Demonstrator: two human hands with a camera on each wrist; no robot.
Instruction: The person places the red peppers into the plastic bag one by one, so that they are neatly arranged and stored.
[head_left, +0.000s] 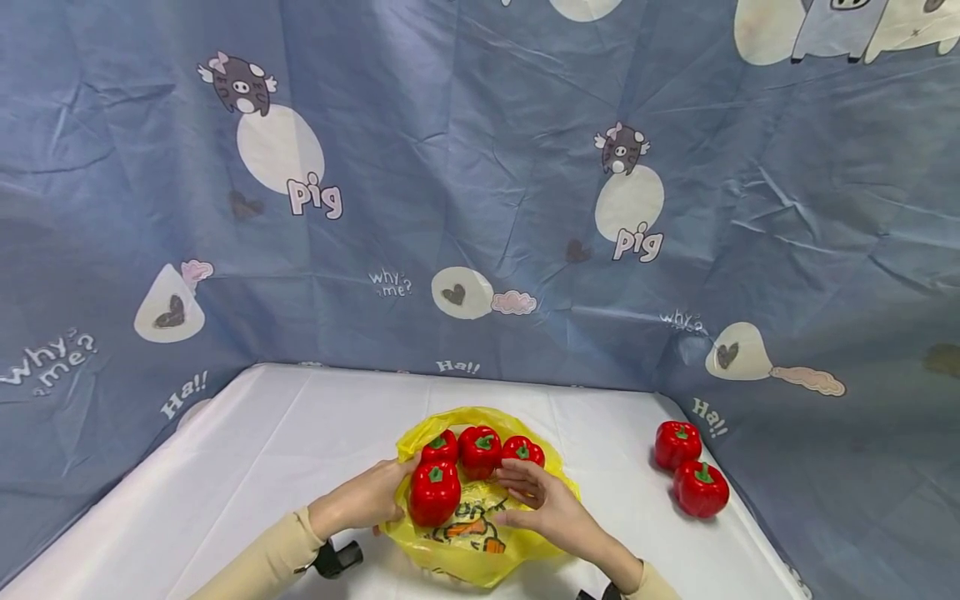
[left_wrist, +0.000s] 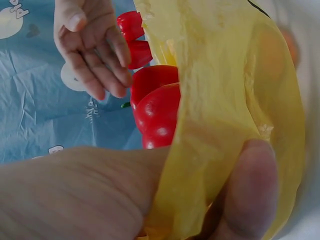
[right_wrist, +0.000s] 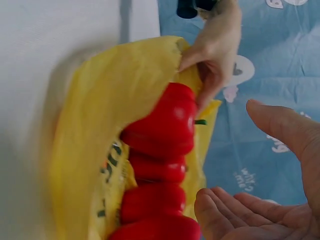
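Observation:
A yellow plastic bag (head_left: pixel 483 571) with printed lettering lies open on the white table, holding several glossy red bell peppers (head_left: pixel 435 497) with green stems. My left hand (head_left: pixel 371 500) grips the bag's left rim. In the left wrist view its thumb (left_wrist: pixel 252 185) presses on the outside of the yellow plastic, while the other fingers are largely hidden behind it. Over the bag's right side is my right hand (head_left: pixel 551 510), fingers spread apart from the thumb and nothing between them. The right wrist view shows that palm (right_wrist: pixel 280 225) beside the row of peppers (right_wrist: pixel 160 200).
Two more red bell peppers, a rear one (head_left: pixel 677 444) and a front one (head_left: pixel 701 489), stand near the right edge of the white-covered table (head_left: pixel 300 433). A blue cloth (head_left: pixel 450 208) printed with pigs hangs behind and along both sides.

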